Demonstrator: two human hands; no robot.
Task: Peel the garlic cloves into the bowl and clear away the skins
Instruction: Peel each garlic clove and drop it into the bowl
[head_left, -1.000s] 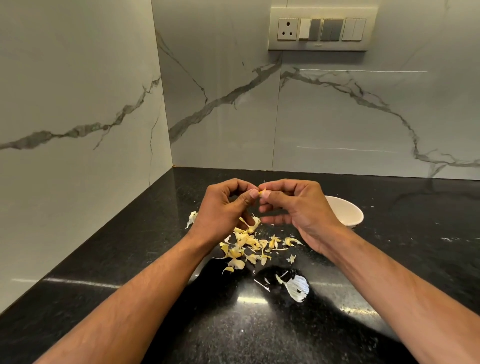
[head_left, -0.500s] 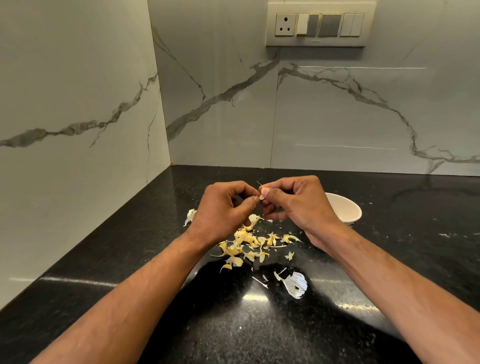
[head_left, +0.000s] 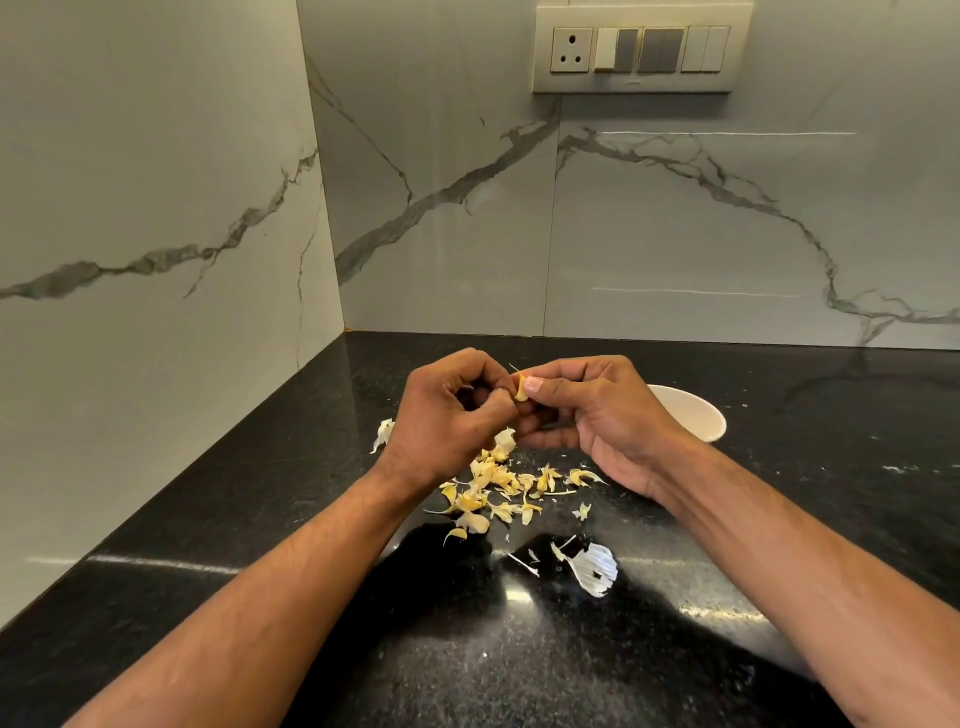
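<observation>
Both my hands meet above the black counter (head_left: 779, 519). My left hand (head_left: 447, 415) has its fingers curled round a garlic clove that is almost wholly hidden inside them. My right hand (head_left: 587, 410) pinches a yellowish strip of skin (head_left: 521, 388) at the clove's tip between thumb and forefinger. Under the hands lies a pile of yellow garlic skins (head_left: 498, 483). A white bowl (head_left: 691, 415) stands behind my right hand, half hidden by it; its inside is not visible.
A larger white papery skin (head_left: 595, 569) lies nearer to me, with thin slivers beside it. One pale skin piece (head_left: 383, 434) lies left of my left hand. Marble walls close the counter at the left and back; a switch panel (head_left: 641, 49) hangs on the back wall.
The hands have stayed together over the pile. My right thumb and forefinger have drawn a strip of skin up from the clove, so more yellow shows between the fingertips now.
</observation>
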